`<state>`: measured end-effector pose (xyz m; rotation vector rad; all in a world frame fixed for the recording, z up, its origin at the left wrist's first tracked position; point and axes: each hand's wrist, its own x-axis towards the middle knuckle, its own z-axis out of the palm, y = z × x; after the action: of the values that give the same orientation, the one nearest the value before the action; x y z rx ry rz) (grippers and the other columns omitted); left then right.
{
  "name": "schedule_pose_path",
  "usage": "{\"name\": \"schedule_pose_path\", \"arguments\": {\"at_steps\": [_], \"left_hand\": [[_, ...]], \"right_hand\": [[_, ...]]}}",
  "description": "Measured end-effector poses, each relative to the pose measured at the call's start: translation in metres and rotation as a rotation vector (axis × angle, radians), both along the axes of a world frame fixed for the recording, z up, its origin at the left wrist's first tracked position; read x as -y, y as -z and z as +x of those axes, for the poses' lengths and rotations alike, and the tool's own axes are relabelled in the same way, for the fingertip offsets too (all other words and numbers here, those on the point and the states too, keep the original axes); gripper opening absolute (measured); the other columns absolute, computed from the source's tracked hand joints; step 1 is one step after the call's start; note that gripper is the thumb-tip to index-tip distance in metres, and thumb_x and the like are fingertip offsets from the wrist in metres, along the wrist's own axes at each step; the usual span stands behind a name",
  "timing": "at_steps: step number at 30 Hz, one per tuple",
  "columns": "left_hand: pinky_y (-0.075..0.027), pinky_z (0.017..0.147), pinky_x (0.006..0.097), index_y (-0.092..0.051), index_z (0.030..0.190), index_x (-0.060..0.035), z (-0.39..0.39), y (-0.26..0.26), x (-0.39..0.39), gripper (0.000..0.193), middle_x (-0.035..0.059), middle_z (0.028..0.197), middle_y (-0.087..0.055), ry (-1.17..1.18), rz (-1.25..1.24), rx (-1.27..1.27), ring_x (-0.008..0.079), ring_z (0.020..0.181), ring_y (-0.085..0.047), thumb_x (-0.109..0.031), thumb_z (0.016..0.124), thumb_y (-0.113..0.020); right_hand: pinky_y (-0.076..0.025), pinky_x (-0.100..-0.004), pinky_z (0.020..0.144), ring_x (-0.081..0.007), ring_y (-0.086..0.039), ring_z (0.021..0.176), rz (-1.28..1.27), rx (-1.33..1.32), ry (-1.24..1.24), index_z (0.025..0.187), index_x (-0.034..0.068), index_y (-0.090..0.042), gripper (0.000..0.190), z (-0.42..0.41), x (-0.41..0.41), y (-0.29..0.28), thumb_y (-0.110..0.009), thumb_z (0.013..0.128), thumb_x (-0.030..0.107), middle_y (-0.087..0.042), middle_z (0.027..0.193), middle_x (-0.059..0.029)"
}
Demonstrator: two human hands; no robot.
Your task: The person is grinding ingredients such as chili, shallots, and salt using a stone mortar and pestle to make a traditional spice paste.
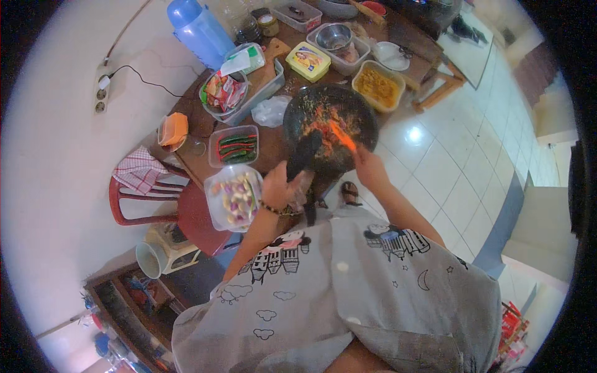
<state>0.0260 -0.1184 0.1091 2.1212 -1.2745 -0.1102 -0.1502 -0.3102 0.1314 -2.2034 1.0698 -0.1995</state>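
My left hand point(279, 187), with a beaded bracelet at the wrist, is at a blurred black object point(304, 156) that reaches over the near rim of a dark stone mortar point(298, 109); its grip is unclear. In the round bowl lies a coarse red and orange mash point(322, 128). My right hand point(368, 165) is closed on an orange utensil point(343, 135), whose far end is in the mash. A clear plastic container of peeled garlic and shallots point(237, 198) stands just left of my left hand. Beyond it is a container of green and red chillies point(238, 145).
A container of yellow-orange food point(378, 86) stands right of the bowl. Behind are a yellow tub point(308, 61), a blue thermos point(200, 35) and a plastic bag point(270, 111). A red chair point(200, 217) with a checked cloth point(140, 170) stands at left.
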Motion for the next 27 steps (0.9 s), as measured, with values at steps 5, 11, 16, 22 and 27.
{"name": "schedule_pose_path", "arguments": {"at_steps": [5, 11, 16, 22, 27], "left_hand": [[-0.047, 0.072, 0.0429, -0.048, 0.107, 0.0062, 0.013, 0.0, -0.006, 0.047, 0.0223, 0.093, -0.058, 0.163, 0.059, 0.15, 0.0378, 0.084, -0.057, -0.028, 0.078, -0.063], [-0.047, 0.074, 0.041, -0.044, 0.115, 0.0046, 0.023, -0.009, -0.002, 0.048, 0.0203, 0.097, -0.057, 0.316, 0.147, 0.256, 0.0354, 0.086, -0.056, -0.015, 0.074, -0.058], [-0.048, 0.068, 0.0399, -0.044, 0.114, 0.0013, 0.03, -0.019, 0.001, 0.039, 0.0161, 0.09, -0.056, 0.366, 0.229, 0.35, 0.0313, 0.08, -0.056, -0.01, 0.076, -0.049], [-0.048, 0.061, 0.038, -0.044, 0.112, 0.0001, 0.049, -0.041, 0.015, 0.039, 0.0128, 0.082, -0.053, 0.525, 0.18, 0.464, 0.029, 0.073, -0.055, -0.013, 0.076, -0.051], [-0.047, 0.059, 0.0361, -0.045, 0.11, -0.0012, 0.061, -0.043, 0.02, 0.039, 0.0102, 0.081, -0.052, 0.651, 0.287, 0.553, 0.0263, 0.074, -0.054, -0.017, 0.075, -0.052]], "right_hand": [[-0.045, -0.0492, 0.059, -0.0419, -0.057, 0.067, -0.011, 0.108, -0.197, 0.089, 0.006, -0.055, 0.026, 0.016, -0.01, -0.064, -0.044, 0.089, 0.03, -0.059, 0.07, -0.021], [-0.048, -0.0461, 0.055, -0.0353, -0.06, 0.063, -0.288, -0.319, -0.214, 0.085, 0.009, -0.058, 0.029, 0.014, 0.016, -0.039, -0.044, 0.088, 0.034, -0.061, 0.067, -0.0158], [-0.048, -0.0462, 0.056, -0.0344, -0.061, 0.063, -0.25, -0.204, -0.238, 0.084, 0.008, -0.059, 0.029, 0.01, 0.008, -0.076, -0.044, 0.088, 0.033, -0.061, 0.067, -0.0155], [-0.049, -0.0466, 0.061, -0.0337, -0.061, 0.069, -0.228, -0.319, -0.287, 0.08, 0.008, -0.061, 0.031, 0.01, 0.019, -0.06, -0.045, 0.087, 0.033, -0.062, 0.072, -0.0154], [-0.049, -0.0468, 0.063, -0.0331, -0.062, 0.072, -0.206, -0.358, -0.25, 0.08, 0.008, -0.063, 0.031, 0.01, 0.017, -0.062, -0.045, 0.087, 0.032, -0.063, 0.075, -0.0153]]}}
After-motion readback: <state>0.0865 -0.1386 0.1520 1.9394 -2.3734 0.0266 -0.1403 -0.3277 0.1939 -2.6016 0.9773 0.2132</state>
